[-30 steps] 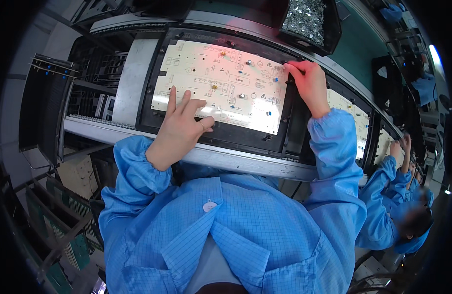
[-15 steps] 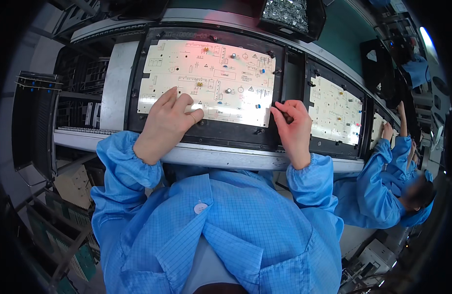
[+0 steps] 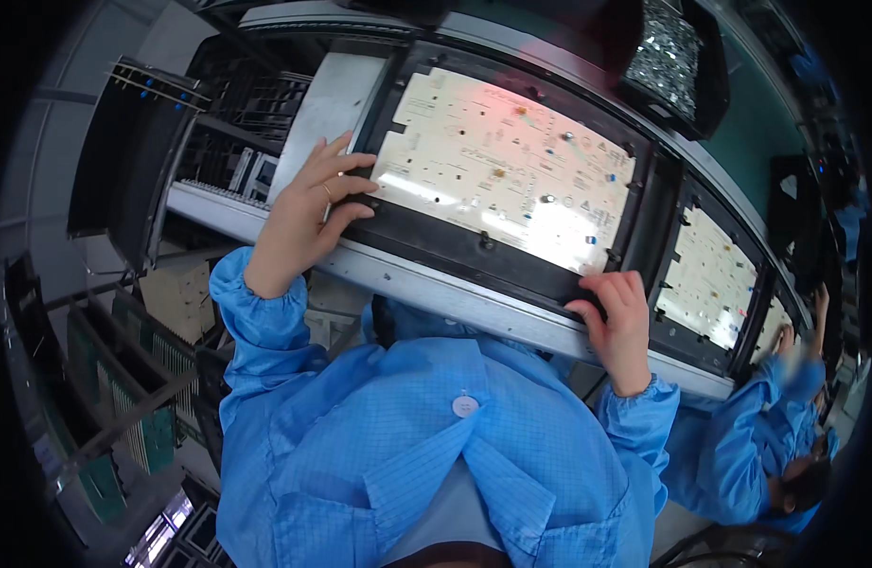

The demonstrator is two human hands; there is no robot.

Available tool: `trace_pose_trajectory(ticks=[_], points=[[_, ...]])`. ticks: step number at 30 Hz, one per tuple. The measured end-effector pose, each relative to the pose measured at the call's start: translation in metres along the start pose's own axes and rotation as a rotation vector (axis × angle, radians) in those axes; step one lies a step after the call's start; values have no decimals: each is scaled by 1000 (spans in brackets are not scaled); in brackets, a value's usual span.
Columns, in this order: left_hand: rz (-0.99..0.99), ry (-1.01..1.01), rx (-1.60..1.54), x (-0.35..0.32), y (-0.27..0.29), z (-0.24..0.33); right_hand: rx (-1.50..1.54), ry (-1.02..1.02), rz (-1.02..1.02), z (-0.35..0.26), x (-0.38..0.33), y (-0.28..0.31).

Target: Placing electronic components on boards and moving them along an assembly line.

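A cream circuit board [image 3: 511, 180] lies in a black carrier frame [image 3: 436, 225], with small yellow, blue and round parts standing on it. My left hand [image 3: 308, 218] is at the carrier's left end, fingers spread and fingertips touching its edge. A ring circles one of those fingers. My right hand [image 3: 620, 317] is at the carrier's front right corner, fingers bent over the edge and thumb apart from them. No loose part shows in either hand.
The carrier sits on a conveyor with a metal front rail [image 3: 455, 301]. A second board [image 3: 708, 275] lies in its own carrier on the right. Beyond the conveyor stands a black bin [image 3: 705, 104] of shiny small parts. A co-worker in blue [image 3: 739, 450] works farther right.
My left hand has left the board and moved to the carrier's left end. My right hand has moved from the board's right edge to the front right corner. The view has turned.
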State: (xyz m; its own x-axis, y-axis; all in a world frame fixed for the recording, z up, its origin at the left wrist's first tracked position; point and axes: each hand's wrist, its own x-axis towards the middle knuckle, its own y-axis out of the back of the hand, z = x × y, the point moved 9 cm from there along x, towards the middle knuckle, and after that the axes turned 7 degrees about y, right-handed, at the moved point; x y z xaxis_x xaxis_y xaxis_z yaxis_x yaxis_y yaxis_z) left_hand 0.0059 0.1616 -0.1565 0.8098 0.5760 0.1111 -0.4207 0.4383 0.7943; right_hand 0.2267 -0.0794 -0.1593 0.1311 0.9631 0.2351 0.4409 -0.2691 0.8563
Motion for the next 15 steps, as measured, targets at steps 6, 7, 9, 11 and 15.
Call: trace_pose_trajectory(ticks=[6,7,9,11,15], points=[[19,-36,4,-8,-18,-7,-197,-233,175,12,-7,-21],[20,-34,3,-7,-21,-6,-251,-379,211,20,-13,-19],[90,-57,82,-5,-22,0,-254,-405,177,22,-11,-21],[168,-48,96,-4,-26,1,-251,-426,146,20,-5,-20],[315,1,113,-3,-26,-1,-219,-288,312,-10,17,-3]])
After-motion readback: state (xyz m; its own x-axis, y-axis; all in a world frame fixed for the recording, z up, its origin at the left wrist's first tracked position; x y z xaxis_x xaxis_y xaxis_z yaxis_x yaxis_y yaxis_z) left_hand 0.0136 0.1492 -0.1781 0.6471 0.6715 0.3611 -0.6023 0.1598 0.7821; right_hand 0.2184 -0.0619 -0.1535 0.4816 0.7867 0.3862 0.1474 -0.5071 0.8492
